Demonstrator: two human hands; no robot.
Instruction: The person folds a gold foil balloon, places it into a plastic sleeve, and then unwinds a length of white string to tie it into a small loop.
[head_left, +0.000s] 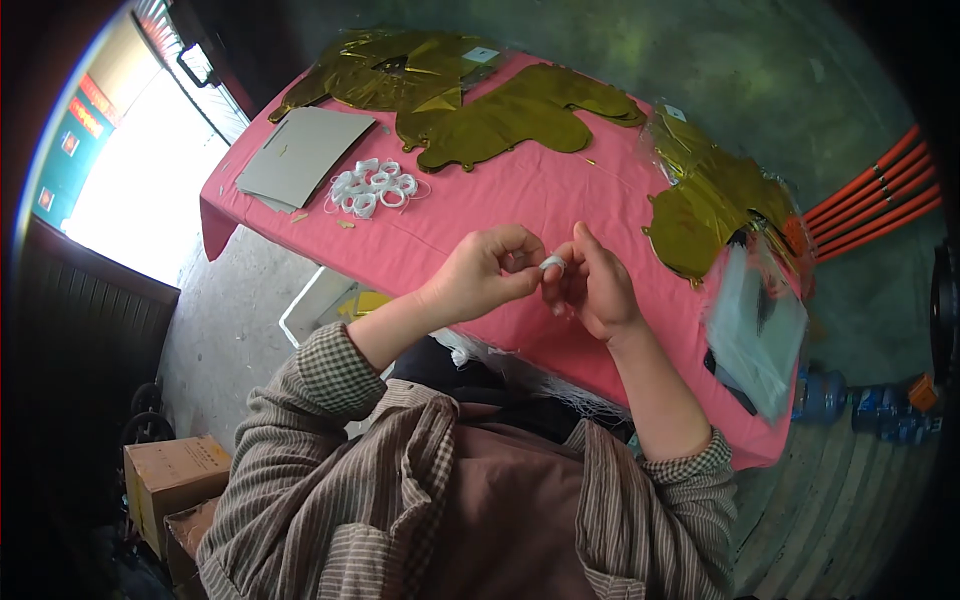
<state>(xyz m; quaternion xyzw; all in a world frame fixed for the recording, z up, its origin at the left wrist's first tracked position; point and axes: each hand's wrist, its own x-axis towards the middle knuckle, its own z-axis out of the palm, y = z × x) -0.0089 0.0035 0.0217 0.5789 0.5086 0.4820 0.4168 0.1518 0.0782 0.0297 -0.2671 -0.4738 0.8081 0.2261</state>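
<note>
A small coil of white string [552,263] is between my two hands, above the near side of the pink-covered table. My left hand [490,268] pinches at its left side with thumb and fingertips. On the other side, my right hand [598,285] has its fingers curled at the coil, with the thumb pointing up. Exactly which fingers the string loops around is hard to make out. Several similar white string coils [372,188] lie heaped on the table at the left.
Grey cardboard sheets [305,155] lie beside the coils on the pink cloth [470,215]. Flat gold foil balloons [520,120] spread along the far side. Clear plastic bags [755,330] rest at the right edge. Cardboard boxes [175,480] and blue water bottles [880,412] stand on the floor.
</note>
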